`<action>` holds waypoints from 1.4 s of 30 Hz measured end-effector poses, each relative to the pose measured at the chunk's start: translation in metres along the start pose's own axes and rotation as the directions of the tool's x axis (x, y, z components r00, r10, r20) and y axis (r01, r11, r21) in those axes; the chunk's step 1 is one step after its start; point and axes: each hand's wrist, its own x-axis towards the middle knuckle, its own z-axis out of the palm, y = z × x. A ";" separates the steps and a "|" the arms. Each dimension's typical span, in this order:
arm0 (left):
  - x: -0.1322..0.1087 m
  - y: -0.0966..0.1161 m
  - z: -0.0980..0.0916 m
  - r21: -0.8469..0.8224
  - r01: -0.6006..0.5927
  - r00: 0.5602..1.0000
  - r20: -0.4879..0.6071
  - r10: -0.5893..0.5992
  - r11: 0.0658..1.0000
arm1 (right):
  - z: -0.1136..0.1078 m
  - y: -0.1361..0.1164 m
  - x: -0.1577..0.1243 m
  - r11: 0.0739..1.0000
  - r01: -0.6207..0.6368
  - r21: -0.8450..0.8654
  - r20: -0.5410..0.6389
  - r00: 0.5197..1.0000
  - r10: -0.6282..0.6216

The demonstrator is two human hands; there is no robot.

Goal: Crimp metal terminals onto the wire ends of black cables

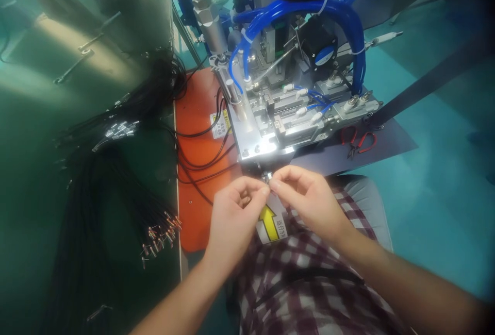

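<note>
My left hand [238, 211] and my right hand [307, 198] meet at the fingertips just in front of the machine's near edge. Thumb and forefinger are pinched together on each. At the right fingertips shows a small shiny metal piece [269, 175], partly covered by the fingers. What the left fingers pinch is hidden. Black cables [201, 166] curve over the orange board and run close behind my left hand. The bench machine [266, 141], with its metal plate and clamps, stands directly beyond both hands.
Left lie bundles of black cables [127, 170], some with bare copper ends [162, 232]. Red-handled pliers [358, 141] rest on the grey board at right. Blue air hoses [301, 7] arch over the machine. A yellow arrow label [269, 224] shows below the hands.
</note>
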 end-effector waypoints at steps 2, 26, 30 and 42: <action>0.000 0.000 0.000 -0.011 0.001 1.000 -0.005 -0.001 1.000 | 0.001 0.001 -0.001 1.000 -0.013 0.025 -0.008 1.000 0.013; 0.006 -0.007 -0.006 0.312 -0.290 0.954 0.020 0.299 0.905 | -0.008 0.009 0.010 0.995 0.009 -0.099 -0.016 1.000 -0.011; 0.017 -0.017 -0.014 0.517 -0.541 0.817 0.135 0.561 0.663 | -0.016 0.015 0.018 0.992 -0.043 -0.115 -0.033 0.999 0.039; 0.028 -0.034 -0.024 0.601 -0.626 0.740 0.258 0.621 0.497 | -0.009 0.025 0.028 0.992 -0.074 -0.100 -0.036 0.997 0.071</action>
